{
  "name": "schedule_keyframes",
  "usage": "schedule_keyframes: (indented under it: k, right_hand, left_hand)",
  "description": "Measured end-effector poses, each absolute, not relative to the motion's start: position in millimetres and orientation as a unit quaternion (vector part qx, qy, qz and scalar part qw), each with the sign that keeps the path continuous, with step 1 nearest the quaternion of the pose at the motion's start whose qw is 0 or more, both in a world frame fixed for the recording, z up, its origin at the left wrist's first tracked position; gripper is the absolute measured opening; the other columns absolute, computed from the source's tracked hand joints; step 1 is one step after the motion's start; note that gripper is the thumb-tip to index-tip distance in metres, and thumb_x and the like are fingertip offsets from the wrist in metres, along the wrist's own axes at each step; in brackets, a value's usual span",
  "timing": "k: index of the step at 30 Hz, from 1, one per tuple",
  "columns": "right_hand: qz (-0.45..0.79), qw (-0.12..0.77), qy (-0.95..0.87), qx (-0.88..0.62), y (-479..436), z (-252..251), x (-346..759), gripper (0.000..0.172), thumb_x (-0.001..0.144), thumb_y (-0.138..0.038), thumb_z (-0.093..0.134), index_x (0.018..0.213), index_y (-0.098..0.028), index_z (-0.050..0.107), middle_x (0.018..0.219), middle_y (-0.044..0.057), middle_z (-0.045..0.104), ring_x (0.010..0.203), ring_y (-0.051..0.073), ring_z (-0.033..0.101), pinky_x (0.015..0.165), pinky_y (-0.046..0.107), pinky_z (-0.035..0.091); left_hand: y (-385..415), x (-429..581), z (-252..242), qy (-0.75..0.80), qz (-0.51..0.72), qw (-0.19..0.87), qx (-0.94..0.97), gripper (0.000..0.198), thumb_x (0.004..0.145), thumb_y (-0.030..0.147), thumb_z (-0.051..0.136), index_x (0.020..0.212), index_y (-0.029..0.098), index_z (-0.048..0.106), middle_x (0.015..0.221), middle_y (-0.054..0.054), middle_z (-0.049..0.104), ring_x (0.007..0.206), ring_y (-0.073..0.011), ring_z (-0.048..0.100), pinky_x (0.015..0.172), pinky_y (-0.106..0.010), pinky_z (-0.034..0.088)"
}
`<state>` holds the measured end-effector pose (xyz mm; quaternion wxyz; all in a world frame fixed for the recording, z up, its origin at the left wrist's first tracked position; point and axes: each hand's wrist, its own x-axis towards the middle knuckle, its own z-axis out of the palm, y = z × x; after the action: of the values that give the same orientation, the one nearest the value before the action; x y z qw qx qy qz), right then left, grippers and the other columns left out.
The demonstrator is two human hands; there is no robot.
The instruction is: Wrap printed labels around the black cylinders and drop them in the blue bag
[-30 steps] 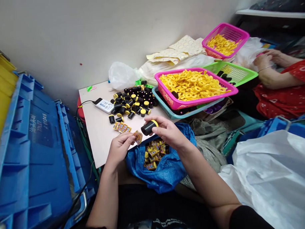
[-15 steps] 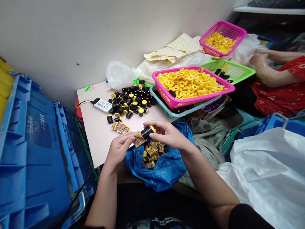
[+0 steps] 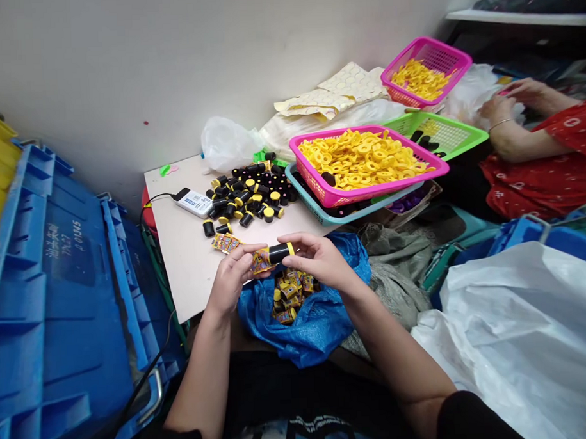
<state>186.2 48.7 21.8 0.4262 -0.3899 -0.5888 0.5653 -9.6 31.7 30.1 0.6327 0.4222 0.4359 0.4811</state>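
Head: two hands, one held cylinder.

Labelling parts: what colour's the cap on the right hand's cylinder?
The cap is yellow, the cylinder black; best seen in the head view.

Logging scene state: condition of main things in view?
Left hand: closed on wrapper
Right hand: closed on tube
Wrapper: pinched
Tube: yellow-capped, held sideways
Loose tubes: piled on table
Blue bag: open, wrapped tubes inside
Front pink basket: heaped yellow rings
Far pink basket: yellow pieces inside
Green basket: black pieces inside
White device: cable attached
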Motion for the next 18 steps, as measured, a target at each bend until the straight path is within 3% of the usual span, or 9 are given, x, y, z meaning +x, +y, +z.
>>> schedule_keyframes:
  k: [5, 8, 10, 14, 18]
  right_hand:
    - [0.54, 0.44, -0.632, -0.339, 44, 23, 185, 0.042, 0.066, -0.037, 0.079, 0.103, -0.02, 0.067, 0.098, 0.006, 0.066, 0.085, 0.017, 0.063, 0.077, 0.033, 0.053]
    - [0.5, 0.443, -0.671, -0.322, 43, 27, 186, 0.039, 0.066, -0.037, 0.08, 0.1, -0.023, 0.068, 0.101, 0.006, 0.063, 0.092, 0.019, 0.061, 0.078, 0.032, 0.052]
    - [0.501, 0.448, -0.676, -0.304, 43, 28, 185, 0.044, 0.064, -0.041, 0.08, 0.103, -0.024, 0.067, 0.105, 0.007, 0.06, 0.096, 0.02, 0.059, 0.078, 0.031, 0.051]
    - [0.63, 0.428, -0.591, -0.267, 43, 20, 179, 0.06, 0.074, -0.058, 0.066, 0.123, -0.026, 0.054, 0.103, 0.004, 0.057, 0.078, 0.013, 0.058, 0.066, 0.027, 0.05]
    - [0.688, 0.399, -0.545, -0.265, 44, 12, 170, 0.052, 0.074, -0.056, 0.067, 0.111, -0.022, 0.054, 0.085, 0.0, 0.058, 0.067, 0.011, 0.056, 0.06, 0.024, 0.048]
  left_hand:
    - [36, -8, 35, 0.472, 0.459, 0.593, 0.463, 0.039, 0.054, 0.032, 0.085, 0.087, 0.016, 0.07, 0.074, -0.001, 0.068, 0.059, -0.012, 0.063, 0.057, -0.024, 0.055]
    - [36, -4, 34, 0.462, 0.466, 0.584, 0.478, 0.035, 0.051, 0.027, 0.086, 0.081, 0.015, 0.071, 0.077, -0.002, 0.07, 0.065, -0.0125, 0.064, 0.06, -0.022, 0.054]
    - [34, 0, 34, 0.452, 0.481, 0.589, 0.467, 0.035, 0.051, 0.026, 0.086, 0.08, 0.016, 0.07, 0.081, -0.003, 0.07, 0.068, -0.0133, 0.065, 0.061, -0.023, 0.054]
    - [31, 9, 30, 0.406, 0.477, 0.671, 0.396, 0.04, 0.05, 0.03, 0.087, 0.082, 0.016, 0.068, 0.077, -0.001, 0.07, 0.06, -0.0139, 0.065, 0.057, -0.027, 0.056]
    - [29, 13, 22, 0.378, 0.483, 0.702, 0.361, 0.04, 0.047, 0.029, 0.088, 0.079, 0.016, 0.068, 0.076, -0.002, 0.071, 0.06, -0.0151, 0.066, 0.057, -0.028, 0.056]
